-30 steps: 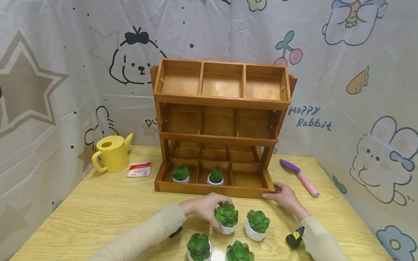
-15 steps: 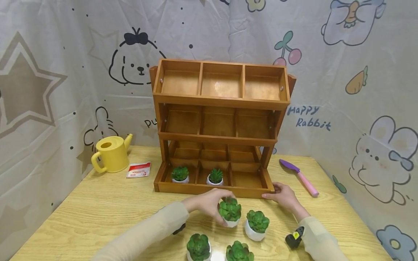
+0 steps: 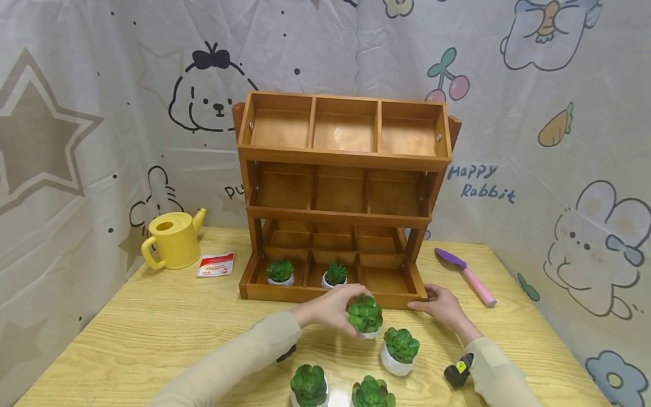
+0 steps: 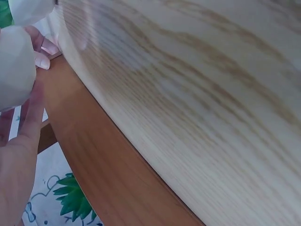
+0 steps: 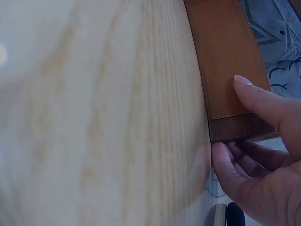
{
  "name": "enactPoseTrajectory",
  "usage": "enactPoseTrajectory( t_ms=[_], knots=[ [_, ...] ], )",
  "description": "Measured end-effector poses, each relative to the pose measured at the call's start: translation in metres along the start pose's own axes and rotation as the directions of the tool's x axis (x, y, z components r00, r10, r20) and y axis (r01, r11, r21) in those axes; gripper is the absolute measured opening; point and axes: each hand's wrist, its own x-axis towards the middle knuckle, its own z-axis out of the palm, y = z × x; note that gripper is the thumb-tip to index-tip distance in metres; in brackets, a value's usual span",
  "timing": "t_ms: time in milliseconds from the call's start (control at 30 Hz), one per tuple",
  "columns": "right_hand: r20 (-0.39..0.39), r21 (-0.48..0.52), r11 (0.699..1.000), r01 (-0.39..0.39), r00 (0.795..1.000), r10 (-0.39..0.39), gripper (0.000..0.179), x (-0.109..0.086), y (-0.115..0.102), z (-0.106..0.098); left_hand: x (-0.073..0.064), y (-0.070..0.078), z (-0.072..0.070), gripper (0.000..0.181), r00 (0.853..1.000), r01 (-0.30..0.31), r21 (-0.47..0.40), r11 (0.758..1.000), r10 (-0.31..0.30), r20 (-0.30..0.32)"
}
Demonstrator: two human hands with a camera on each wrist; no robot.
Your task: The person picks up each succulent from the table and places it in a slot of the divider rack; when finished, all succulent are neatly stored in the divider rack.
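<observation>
My left hand [image 3: 333,310] holds a green succulent in a white pot [image 3: 365,316], raised close in front of the shelf's bottom tier. In the left wrist view, curved fingers lie along the side of the white pot [image 4: 16,70]. My right hand [image 3: 442,308] grips the front right corner of the brown wooden tiered shelf [image 3: 335,213]. The right wrist view has its thumb on the front board [image 5: 225,61] and the other fingers bent around the end. Two small potted plants, a left one [image 3: 280,272] and a middle one [image 3: 335,275], sit in bottom-tier compartments.
Nearer the front stand more potted succulents: one at right [image 3: 399,351], one at left [image 3: 309,386] and one in the middle [image 3: 373,393]. A yellow watering can [image 3: 175,240] and a red-white packet [image 3: 216,264] lie left; a purple trowel with pink handle [image 3: 465,274] lies right.
My left hand has carried the potted succulent forward and to the right, toward the bottom tier's right compartment. My right hand stays on the shelf corner.
</observation>
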Motion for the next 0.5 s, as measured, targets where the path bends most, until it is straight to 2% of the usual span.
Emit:
enactPoseTrajectory(
  t_ms=[100,233,500],
  knots=[
    [0.001,-0.001,1.000,-0.004,1.000,0.004,0.089,-0.0004,-0.0003,-0.0004,0.0011,-0.0008,0.0017,0.064,0.999,-0.015,0.012,1.000,0.015,-0.042],
    [0.003,0.000,1.000,-0.007,1.000,0.007,0.088,-0.0017,-0.0021,-0.0007,0.0032,-0.0017,0.0031,0.063,0.997,-0.005,0.021,1.000,0.007,-0.074],
    [-0.003,0.005,1.000,-0.003,1.000,0.003,0.087,-0.0009,-0.0013,0.0002,0.0084,-0.0018,0.0063,0.063,0.993,0.059,-0.008,0.998,-0.060,-0.100]
  ],
)
